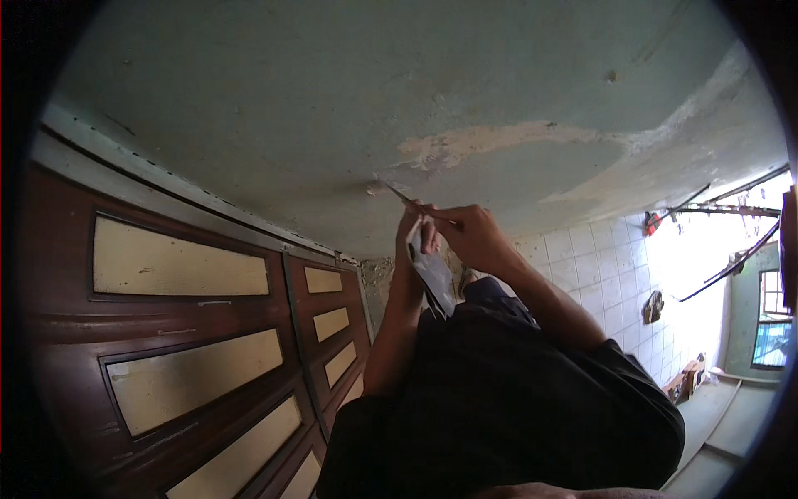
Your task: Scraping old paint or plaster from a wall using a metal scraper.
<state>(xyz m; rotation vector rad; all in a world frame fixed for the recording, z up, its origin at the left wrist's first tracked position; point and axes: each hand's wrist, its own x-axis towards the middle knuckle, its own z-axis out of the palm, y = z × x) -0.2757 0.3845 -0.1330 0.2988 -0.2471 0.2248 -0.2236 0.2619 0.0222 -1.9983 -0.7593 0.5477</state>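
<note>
In front of me is a pale green wall (316, 108) with a bare, pinkish, peeled patch (499, 137). A thin, flat-bladed scraper (397, 193) points up and left, its tip at a small chipped spot (379, 188) on the wall; whether it touches cannot be told. My right hand (475, 231) is closed, thumb and fingers pinched at the scraper's near end. Close against it, my left hand (414, 229) has its fingers curled round a crumpled white-grey plastic bag (434, 279) that hangs down toward my dark shirt. The scraper's handle is mostly hidden by the hands.
Dark brown wooden doors (183, 312) with cream panels stand at left. On the right are a white tiled surface (582, 258), dark metal bars (736, 209), dark footwear (652, 307) and a window (773, 341). A small red object (652, 222) lies near the bars.
</note>
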